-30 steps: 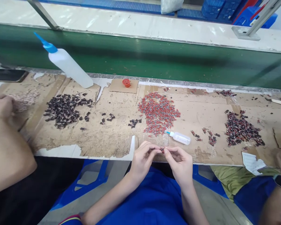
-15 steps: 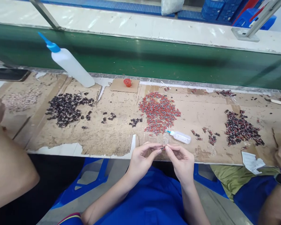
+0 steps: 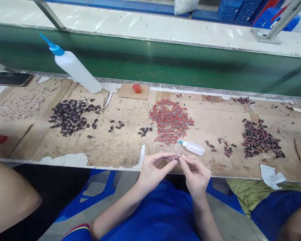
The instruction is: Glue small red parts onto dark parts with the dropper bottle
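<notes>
My left hand (image 3: 154,167) and my right hand (image 3: 195,172) meet at the near edge of the bench, fingertips pinched together on one tiny dark and red part (image 3: 177,158). Just beyond them lies a small clear dropper bottle (image 3: 193,147) on its side. Behind that spreads a pile of small red parts (image 3: 170,121) on the worn cardboard sheet (image 3: 110,147).
A pile of dark parts (image 3: 69,117) lies left, another dark-red pile (image 3: 261,140) right. A large squeeze bottle with a blue nozzle (image 3: 72,68) leans at the back left, by a red cap (image 3: 136,88) and a phone (image 3: 11,79). Other people sit on both sides.
The neighbour's hand at the far left has left the bench, uncovering a red object there. My hands have stayed pinched together and shifted slightly right.
</notes>
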A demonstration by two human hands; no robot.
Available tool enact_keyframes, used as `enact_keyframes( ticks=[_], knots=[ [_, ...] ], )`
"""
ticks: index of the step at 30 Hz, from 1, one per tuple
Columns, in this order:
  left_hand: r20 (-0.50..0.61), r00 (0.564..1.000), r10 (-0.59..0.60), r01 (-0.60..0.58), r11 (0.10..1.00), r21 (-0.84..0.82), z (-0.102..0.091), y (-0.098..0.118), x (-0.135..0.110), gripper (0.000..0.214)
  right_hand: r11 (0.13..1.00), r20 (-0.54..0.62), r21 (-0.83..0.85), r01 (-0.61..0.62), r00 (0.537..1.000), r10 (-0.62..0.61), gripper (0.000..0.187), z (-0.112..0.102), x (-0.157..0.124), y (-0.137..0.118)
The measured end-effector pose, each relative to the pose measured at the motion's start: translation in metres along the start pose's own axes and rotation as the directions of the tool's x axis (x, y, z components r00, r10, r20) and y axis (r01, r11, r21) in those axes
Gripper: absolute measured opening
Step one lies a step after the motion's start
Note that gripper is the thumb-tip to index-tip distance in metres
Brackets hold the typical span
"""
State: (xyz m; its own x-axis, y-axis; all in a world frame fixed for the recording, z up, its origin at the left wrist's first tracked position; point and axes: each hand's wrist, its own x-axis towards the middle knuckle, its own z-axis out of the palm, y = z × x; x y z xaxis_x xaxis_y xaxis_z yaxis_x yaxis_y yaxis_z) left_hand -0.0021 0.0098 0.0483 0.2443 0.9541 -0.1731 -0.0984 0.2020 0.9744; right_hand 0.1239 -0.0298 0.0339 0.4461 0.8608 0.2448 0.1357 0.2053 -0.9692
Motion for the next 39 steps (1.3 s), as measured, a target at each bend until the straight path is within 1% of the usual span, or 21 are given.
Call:
enact_keyframes(
  ticks=[4, 8, 12, 15, 17, 20, 21, 23, 24, 25, 26, 27, 28, 29, 30, 31, 33, 35, 36, 37, 39],
  knots=[
    [-0.035, 0.998, -0.057, 0.055, 0.997, -0.061, 0.004, 0.001, 0.002, 0.015, 0.999, -0.003, -0.018, 0.041, 0.999, -0.041, 0.018, -0.001, 0.002, 0.001],
    [-0.036, 0.995, -0.095, 0.092, 0.992, -0.091, 0.006, 0.002, 0.004, 0.015, 0.997, -0.008, -0.043, 0.067, 0.998, -0.068, 0.019, -0.001, 0.002, 0.002],
    [-0.037, 0.992, -0.124, 0.118, 0.985, -0.129, 0.005, -0.001, 0.008, 0.015, 0.997, 0.029, -0.044, 0.061, 0.998, -0.06, 0.02, -0.003, 0.002, 0.005],
    [-0.035, 0.992, -0.124, 0.119, 0.985, -0.128, 0.004, -0.005, 0.01, 0.018, 0.998, 0.063, -0.043, 0.048, 0.997, -0.045, 0.019, -0.004, 0.003, 0.007],
    [-0.019, 0.994, -0.104, 0.102, 0.989, -0.105, 0.005, -0.007, 0.01, 0.019, 0.998, 0.077, -0.042, 0.041, 0.996, -0.038, 0.02, -0.005, 0.003, 0.007],
    [0.042, 0.998, -0.039, 0.04, 0.998, -0.038, 0.006, -0.009, 0.009, 0.026, 0.997, 0.079, -0.067, 0.043, 0.996, -0.038, 0.02, -0.009, 0.004, 0.009],
    [0.069, 0.998, -0.005, 0.005, 1.0, 0.004, 0.005, -0.009, 0.009, 0.033, 0.994, 0.068, -0.094, 0.049, 0.997, -0.042, 0.019, -0.013, 0.005, 0.009],
    [0.093, 0.992, 0.09, -0.102, 0.985, 0.141, -0.001, -0.01, 0.012, 0.045, 0.981, -0.023, -0.184, 0.058, 0.998, -0.064, 0.015, -0.024, 0.011, 0.012],
    [0.079, 0.985, 0.154, -0.169, 0.956, 0.238, -0.006, -0.011, 0.014, 0.046, 0.968, -0.093, -0.244, 0.061, 0.992, -0.086, 0.011, -0.031, 0.015, 0.014],
    [0.05, 0.971, 0.232, -0.235, 0.909, 0.344, -0.014, -0.012, 0.017, 0.042, 0.949, -0.177, -0.308, 0.061, 0.977, -0.12, 0.008, -0.039, 0.02, 0.015],
    [0.003, 0.949, 0.314, -0.28, 0.84, 0.464, -0.023, -0.013, 0.021, 0.031, 0.925, -0.235, -0.375, 0.062, 0.959, -0.16, 0.006, -0.048, 0.025, 0.016],
    [-0.029, 0.917, 0.398, -0.312, 0.759, 0.571, -0.033, -0.015, 0.025, 0.023, 0.893, -0.264, -0.445, 0.071, 0.942, -0.206, 0.006, -0.056, 0.029, 0.017],
    [-0.054, 0.882, 0.468, -0.321, 0.681, 0.658, -0.043, -0.017, 0.031, 0.018, 0.854, -0.259, -0.513, 0.084, 0.934, -0.248, 0.007, -0.063, 0.034, 0.018],
    [-0.062, 0.858, 0.51, -0.31, 0.61, 0.729, -0.053, -0.019, 0.036, 0.016, 0.807, -0.223, -0.582, 0.106, 0.933, -0.283, 0.008, -0.069, 0.037, 0.019],
    [-0.059, 0.846, 0.529, -0.289, 0.55, 0.783, -0.061, -0.02, 0.042, 0.015, 0.759, -0.167, -0.638, 0.133, 0.937, -0.305, 0.01, -0.074, 0.04, 0.019],
    [-0.051, 0.843, 0.536, -0.27, 0.503, 0.821, -0.069, -0.021, 0.049, 0.015, 0.711, -0.09, -0.683, 0.168, 0.946, -0.31, 0.012, -0.077, 0.041, 0.02],
    [-0.008, 0.847, 0.531, -0.261, 0.43, 0.864, -0.077, -0.023, 0.062, 0.015, 0.632, 0.081, -0.735, 0.245, 0.957, -0.278, 0.02, -0.079, 0.042, 0.022],
    [0.039, 0.858, 0.512, -0.267, 0.379, 0.886, -0.079, -0.023, 0.074, 0.015, 0.579, 0.215, -0.755, 0.308, 0.95, -0.226, 0.032, -0.076, 0.041, 0.026],
    [0.057, 0.865, 0.498, -0.267, 0.362, 0.893, -0.078, -0.023, 0.08, 0.015, 0.56, 0.257, -0.761, 0.329, 0.944, -0.205, 0.037, -0.075, 0.041, 0.029],
    [0.067, 0.873, 0.483, -0.263, 0.351, 0.899, -0.077, -0.024, 0.085, 0.015, 0.547, 0.283, -0.764, 0.341, 0.94, -0.191, 0.04, -0.073, 0.04, 0.032],
    [0.069, 0.89, 0.451, -0.244, 0.343, 0.907, -0.073, -0.026, 0.092, 0.017, 0.542, 0.299, -0.766, 0.345, 0.938, -0.174, 0.037, -0.071, 0.041, 0.038]
  ],
)
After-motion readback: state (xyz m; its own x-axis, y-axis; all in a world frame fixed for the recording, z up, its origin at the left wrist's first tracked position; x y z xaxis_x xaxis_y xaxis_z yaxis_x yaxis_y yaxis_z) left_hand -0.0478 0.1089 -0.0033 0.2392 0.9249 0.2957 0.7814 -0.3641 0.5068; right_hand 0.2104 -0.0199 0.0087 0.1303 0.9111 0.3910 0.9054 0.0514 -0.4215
